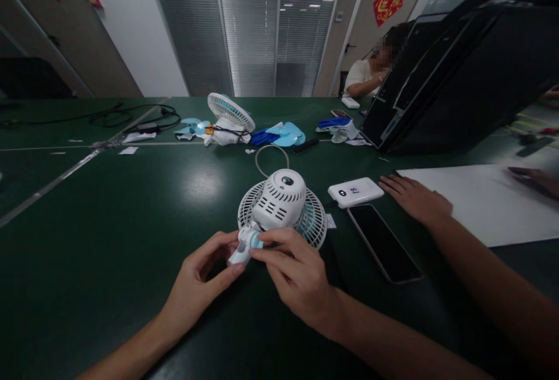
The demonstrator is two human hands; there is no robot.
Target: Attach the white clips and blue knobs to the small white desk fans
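Observation:
A small white fan lies with its grille down on the dark green table, its motor housing facing up. At its near side a white neck or clamp piece sticks out toward me. My left hand pinches this piece between thumb and fingers. On the piece sits a light-blue knob, gripped by the thumb and fingertips of my right hand. A thin cable loops behind the fan.
Right of the fan lie a white power bank and a black phone. Another person's hand rests by a white sheet. A second fan, light-blue blades and cables are farther back. A large black case stands at right.

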